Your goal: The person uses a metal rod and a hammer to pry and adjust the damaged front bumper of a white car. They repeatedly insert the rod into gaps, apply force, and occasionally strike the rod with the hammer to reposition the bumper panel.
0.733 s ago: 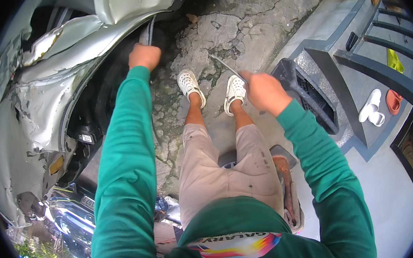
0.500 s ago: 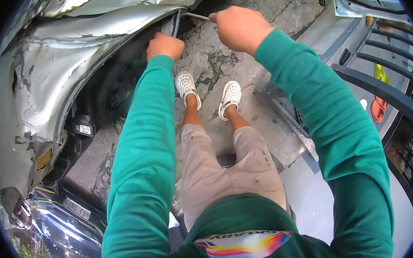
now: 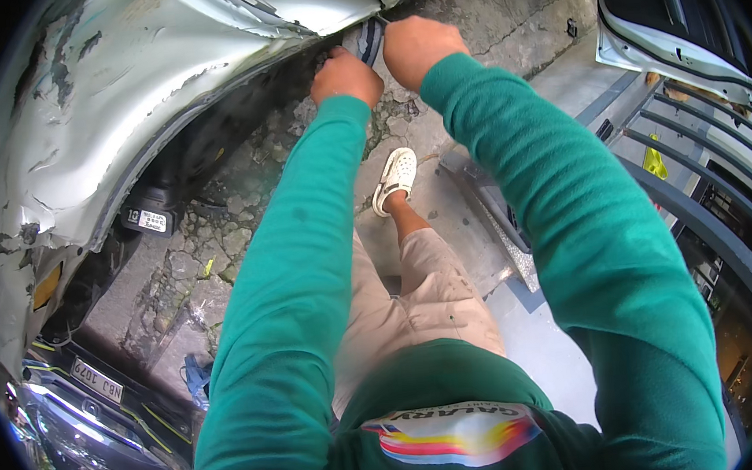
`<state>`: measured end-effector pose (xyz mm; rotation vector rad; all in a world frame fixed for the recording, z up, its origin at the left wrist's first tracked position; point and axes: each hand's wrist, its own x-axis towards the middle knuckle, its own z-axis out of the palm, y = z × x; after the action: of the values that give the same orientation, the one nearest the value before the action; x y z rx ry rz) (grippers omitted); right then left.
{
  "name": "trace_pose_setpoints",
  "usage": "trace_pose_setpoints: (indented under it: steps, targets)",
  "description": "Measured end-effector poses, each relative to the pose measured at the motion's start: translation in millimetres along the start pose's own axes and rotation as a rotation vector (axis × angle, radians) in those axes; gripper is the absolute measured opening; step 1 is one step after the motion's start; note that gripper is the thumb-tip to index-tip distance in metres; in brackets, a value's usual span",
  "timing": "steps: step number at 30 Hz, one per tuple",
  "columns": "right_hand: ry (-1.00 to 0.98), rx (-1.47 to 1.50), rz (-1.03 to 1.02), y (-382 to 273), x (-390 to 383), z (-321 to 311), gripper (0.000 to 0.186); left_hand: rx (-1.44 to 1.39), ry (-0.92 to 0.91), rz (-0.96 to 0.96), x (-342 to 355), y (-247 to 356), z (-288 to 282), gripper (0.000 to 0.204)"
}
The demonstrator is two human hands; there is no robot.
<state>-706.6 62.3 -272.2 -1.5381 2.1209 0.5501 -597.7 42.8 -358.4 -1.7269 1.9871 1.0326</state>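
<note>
My left hand (image 3: pixel 346 80) is closed on a curved grey-and-black strip (image 3: pixel 369 39) at the lower edge of a crumpled silver car body panel (image 3: pixel 117 87). My right hand (image 3: pixel 422 50) is closed just right of that strip, at the same edge. The thin metal rod it grips is almost wholly hidden behind the fingers. The panel has dents, creases and scraped paint. Below it a dark wheel-arch cavity shows black plastic parts (image 3: pixel 148 200).
Cracked concrete (image 3: pixel 210 257) lies below, with my white clog (image 3: pixel 398 173) on it. An open car door (image 3: pixel 686 25), a dark metal railing (image 3: pixel 701 209) and a step edge (image 3: pixel 489 208) stand at the right. A dark car (image 3: pixel 91 434) is at lower left.
Both hands have moved up and rightward in view, my right hand bringing the rod to the panel edge beside my left hand. The view has shifted, showing more of the open door.
</note>
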Motion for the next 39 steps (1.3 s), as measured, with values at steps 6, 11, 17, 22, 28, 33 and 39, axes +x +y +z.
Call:
trace_pose_setpoints:
  steps: [6, 11, 17, 22, 28, 33, 39]
  targets:
    - [-0.006, 0.077, 0.032, 3, 22, -11, 0.029, 0.026, 0.008, 0.002, 5, -2, 2, 0.067]
    - [0.1, 0.258, 0.052, 11, -6, 40, 0.038, 0.06, 0.037, -0.009, -4, -2, 13, 0.067]
    - [0.22, 0.316, -0.067, 17, 13, 44, 0.032, 0.035, 0.099, -0.034, 1, -24, 40, 0.055]
    - [-0.029, -0.046, -0.235, 49, 110, 11, 0.041, 0.064, 0.099, 0.017, -4, -10, 43, 0.048]
    - [-0.329, -0.388, -0.351, 51, 177, -11, 0.041, 0.023, 0.128, 0.007, -3, -21, 77, 0.05]
    - [-0.033, 0.141, -0.208, 49, 69, 17, 0.029, 0.066, 0.11, -0.022, -7, -33, 75, 0.049]
    - [0.089, 0.721, 0.179, 52, 27, 65, 0.027, 0.104, 0.091, -0.082, -4, -14, 71, 0.055]
